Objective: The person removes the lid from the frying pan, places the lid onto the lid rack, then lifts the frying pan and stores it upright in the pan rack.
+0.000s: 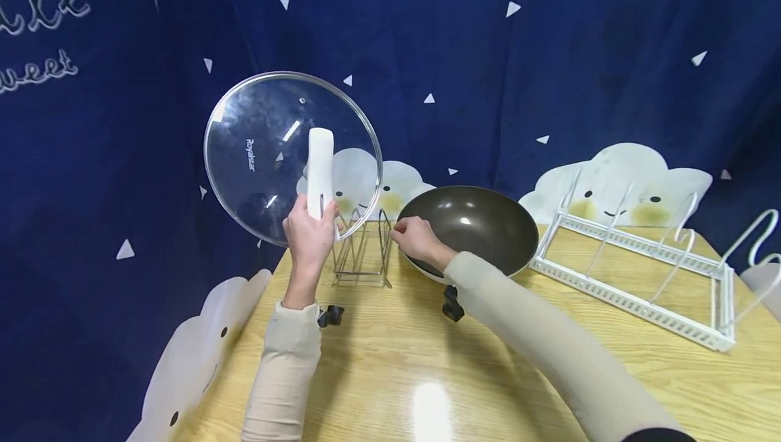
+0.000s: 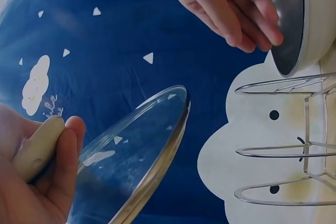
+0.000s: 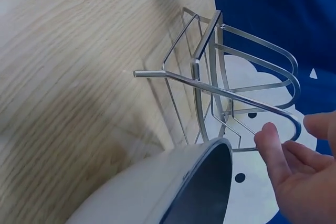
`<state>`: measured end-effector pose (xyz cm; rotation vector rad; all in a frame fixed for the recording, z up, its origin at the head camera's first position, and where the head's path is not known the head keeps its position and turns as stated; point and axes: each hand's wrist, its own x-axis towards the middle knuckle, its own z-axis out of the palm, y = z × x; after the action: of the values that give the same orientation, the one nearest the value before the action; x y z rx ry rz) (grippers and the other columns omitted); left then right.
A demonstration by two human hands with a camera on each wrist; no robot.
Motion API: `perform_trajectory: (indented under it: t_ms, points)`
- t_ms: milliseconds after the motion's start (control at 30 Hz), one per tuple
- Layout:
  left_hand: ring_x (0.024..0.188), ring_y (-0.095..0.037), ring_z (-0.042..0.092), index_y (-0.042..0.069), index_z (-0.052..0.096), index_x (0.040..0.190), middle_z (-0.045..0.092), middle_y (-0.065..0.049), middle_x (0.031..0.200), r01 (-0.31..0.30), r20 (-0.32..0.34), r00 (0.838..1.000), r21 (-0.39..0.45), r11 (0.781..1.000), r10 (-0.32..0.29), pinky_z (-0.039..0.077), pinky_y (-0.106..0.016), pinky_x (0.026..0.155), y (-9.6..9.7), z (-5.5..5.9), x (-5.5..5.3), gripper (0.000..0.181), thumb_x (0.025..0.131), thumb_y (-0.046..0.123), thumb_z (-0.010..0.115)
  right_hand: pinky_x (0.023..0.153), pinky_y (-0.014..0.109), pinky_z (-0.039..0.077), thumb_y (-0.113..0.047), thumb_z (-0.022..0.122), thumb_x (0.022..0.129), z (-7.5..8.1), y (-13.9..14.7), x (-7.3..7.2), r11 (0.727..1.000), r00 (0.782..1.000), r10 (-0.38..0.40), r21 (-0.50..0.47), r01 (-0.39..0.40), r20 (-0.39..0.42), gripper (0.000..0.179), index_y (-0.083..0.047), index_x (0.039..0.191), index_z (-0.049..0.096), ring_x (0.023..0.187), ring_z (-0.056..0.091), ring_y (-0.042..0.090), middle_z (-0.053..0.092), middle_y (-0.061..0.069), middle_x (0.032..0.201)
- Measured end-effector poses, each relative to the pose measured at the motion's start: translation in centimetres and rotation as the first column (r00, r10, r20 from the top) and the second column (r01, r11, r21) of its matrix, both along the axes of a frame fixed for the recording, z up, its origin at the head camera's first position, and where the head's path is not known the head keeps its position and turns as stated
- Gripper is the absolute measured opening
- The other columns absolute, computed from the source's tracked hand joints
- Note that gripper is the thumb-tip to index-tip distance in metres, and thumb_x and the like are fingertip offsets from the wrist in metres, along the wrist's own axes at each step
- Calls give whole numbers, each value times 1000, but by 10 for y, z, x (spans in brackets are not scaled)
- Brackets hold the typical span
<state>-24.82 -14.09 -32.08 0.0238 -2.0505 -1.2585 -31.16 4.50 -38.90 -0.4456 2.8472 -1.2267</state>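
Note:
My left hand (image 1: 309, 233) grips the long white handle (image 1: 320, 167) of a round glass pot lid (image 1: 262, 184). The lid is raised and tilted, its metal-rimmed edge hanging over the small wire rack (image 1: 362, 272) in the head view. Bent loosely and holding nothing, the fingers of my right hand (image 1: 421, 238) are between the rack and the dark wok (image 1: 470, 218). The right wrist view puts these fingertips (image 3: 269, 132) right at the rack's end loop. Part of the wok's near rim is hidden behind my right wrist.
A white rack (image 1: 634, 299) with tall wire dividers stands on the right of the wooden table (image 1: 390, 367). Behind the table hangs a dark blue curtain (image 1: 464, 42) printed with clouds and triangles. Small black devices hang at both wrists.

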Motion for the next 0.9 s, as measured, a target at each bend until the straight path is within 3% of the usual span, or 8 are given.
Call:
perform_trajectory:
  t_ms: [333, 533, 733, 900]
  points:
    - [51, -18, 64, 1, 60, 96, 65, -12, 75, -77, 4, 997, -67, 995, 78, 51, -30, 45, 1, -8, -3, 23, 85, 19, 69, 90, 34, 48, -18, 56, 95, -4, -21, -13, 999, 999, -40, -19, 40, -6, 30, -1, 120, 62, 106, 60, 24, 66, 10, 112]
    - [51, -21, 63, 2, 61, 94, 64, -12, 72, -122, -8, 992, -94, 988, 122, 50, -36, 48, 0, -10, -5, 21, 83, 17, 70, 87, 34, 50, -19, 56, 95, -12, -29, -18, 999, 999, -36, -30, 36, 0, 28, -4, 116, 66, 102, 61, 22, 68, 8, 108]
    - [58, -35, 60, -1, 62, 95, 63, -19, 71, -157, -19, 988, -168, 973, 156, 45, -46, 49, 2, -12, -7, 25, 82, 19, 70, 86, 33, 50, -19, 59, 94, -17, -32, -20, 998, 999, -44, -40, 44, -10, 24, -4, 110, 69, 93, 64, 20, 70, 5, 96]
    - [59, -38, 60, -2, 62, 97, 63, -20, 72, -144, -19, 990, -187, 972, 143, 45, -47, 49, 2, -16, -10, 27, 82, 17, 71, 85, 33, 50, -19, 60, 93, -19, -32, -22, 997, 998, -68, -46, 67, -17, 20, -7, 105, 71, 88, 64, 18, 70, 3, 91]
